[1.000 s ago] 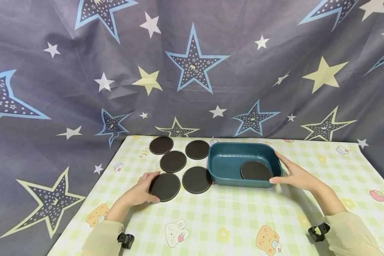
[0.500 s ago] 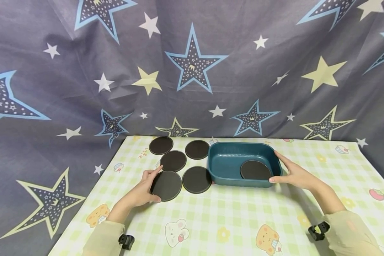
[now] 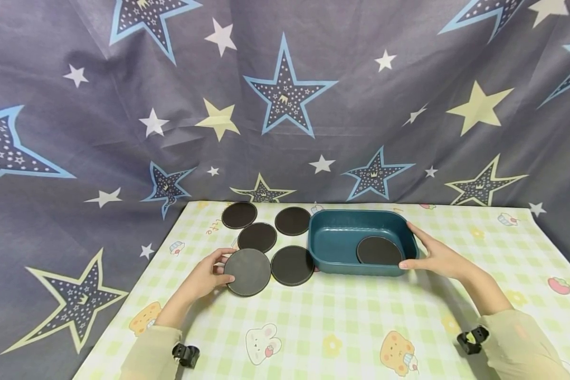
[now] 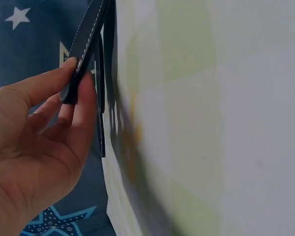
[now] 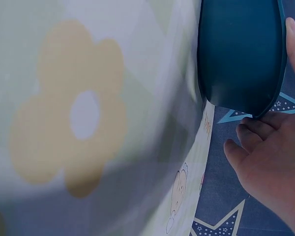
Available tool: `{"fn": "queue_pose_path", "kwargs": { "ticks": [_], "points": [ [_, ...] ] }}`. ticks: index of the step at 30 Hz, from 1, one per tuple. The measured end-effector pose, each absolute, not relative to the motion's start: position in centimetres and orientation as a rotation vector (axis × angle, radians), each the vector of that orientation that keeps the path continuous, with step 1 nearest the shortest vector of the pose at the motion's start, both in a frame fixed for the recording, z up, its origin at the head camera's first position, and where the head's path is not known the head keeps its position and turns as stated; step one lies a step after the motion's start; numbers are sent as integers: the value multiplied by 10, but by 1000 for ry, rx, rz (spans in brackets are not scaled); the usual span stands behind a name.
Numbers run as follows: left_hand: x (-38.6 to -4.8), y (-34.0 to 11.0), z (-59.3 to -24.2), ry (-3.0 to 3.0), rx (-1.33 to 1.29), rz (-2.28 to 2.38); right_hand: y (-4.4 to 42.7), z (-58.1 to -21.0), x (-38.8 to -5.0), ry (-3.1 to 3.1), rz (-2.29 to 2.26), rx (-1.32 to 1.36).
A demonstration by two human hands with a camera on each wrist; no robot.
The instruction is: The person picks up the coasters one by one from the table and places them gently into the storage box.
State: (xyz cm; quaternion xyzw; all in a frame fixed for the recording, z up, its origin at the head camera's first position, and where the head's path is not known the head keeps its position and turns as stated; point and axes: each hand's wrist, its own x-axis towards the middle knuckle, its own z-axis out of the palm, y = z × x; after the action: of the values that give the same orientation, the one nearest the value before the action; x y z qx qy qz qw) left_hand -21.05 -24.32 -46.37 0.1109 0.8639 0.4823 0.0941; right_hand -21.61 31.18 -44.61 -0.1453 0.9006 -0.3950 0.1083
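The left hand (image 3: 209, 277) pinches the left edge of a round black coaster (image 3: 248, 272), thumb on top and fingers beneath. In the left wrist view the hand (image 4: 54, 118) holds this stitched coaster (image 4: 86, 44) tilted and off the cloth. The right hand (image 3: 439, 260) grips the right end of a teal rectangular dish (image 3: 334, 248), thumb at the near corner and fingers at the far one. In the right wrist view the hand (image 5: 275, 152) is at the end of the dish (image 5: 241, 54). One black coaster (image 3: 379, 250) lies inside the dish.
Four flat coasters lie left of the dish: one at the back left (image 3: 239, 215), one in the middle (image 3: 257, 237), one at the back right (image 3: 292, 221) and one at the front right (image 3: 292, 265). A checked cloth (image 3: 332, 311) covers the table; a starry curtain (image 3: 285, 153) hangs behind.
The left hand's coaster has come up off the cloth and tilted, its top looking greyer. The left fingers have moved under its edge. The right hand and dish stay in place.
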Motion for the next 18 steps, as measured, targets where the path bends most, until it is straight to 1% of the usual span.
{"fn": "queue_pose_path", "kwargs": {
  "ticks": [7,18],
  "points": [
    [-212,-240,-461,2397,251,1591,311,-446,-217,2641,-1164,-427],
    [-218,-228,-461,2320,254,1655,311,-444,-215,2642,-1164,-424]
  ]
}}
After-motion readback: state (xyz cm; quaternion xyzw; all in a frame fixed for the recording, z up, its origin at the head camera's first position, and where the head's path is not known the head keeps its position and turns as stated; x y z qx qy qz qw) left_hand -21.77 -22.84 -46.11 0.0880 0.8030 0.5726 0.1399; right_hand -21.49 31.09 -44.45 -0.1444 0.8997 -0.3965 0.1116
